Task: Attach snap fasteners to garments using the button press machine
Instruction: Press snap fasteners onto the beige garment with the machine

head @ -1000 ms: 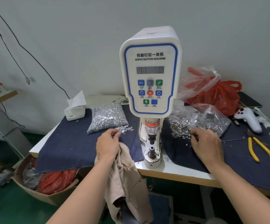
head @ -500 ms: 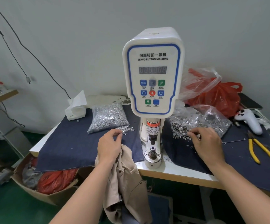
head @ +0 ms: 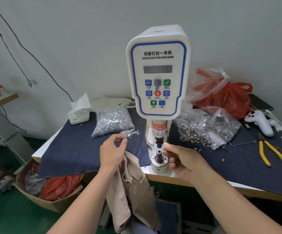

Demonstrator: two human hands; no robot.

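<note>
The white servo button machine (head: 157,73) stands at the table's front edge, its lower die (head: 158,155) bare. My right hand (head: 184,162) is just right of the die and pinches a small silver fastener at its fingertips, level with the punch. My left hand (head: 112,153) is left of the machine, thumb and forefinger pinched together near a loose pile of snaps (head: 131,132); whether they hold a snap I cannot tell. It holds the beige garment (head: 133,188), which hangs over the table edge. A bag of silver snaps (head: 113,120) lies behind it, an open bag of ring parts (head: 209,130) to the right.
Dark denim cloth (head: 72,149) covers the table. Yellow-handled pliers (head: 272,153) and a white controller (head: 260,124) lie at the right, a tissue box (head: 78,113) at back left, a red plastic bag (head: 228,97) behind. A cardboard box of bags (head: 52,188) sits on the floor.
My right hand left the ring parts and moved left to the die, pinching a piece. My left hand lifted slightly off the loose snaps with its fingers pinched.
</note>
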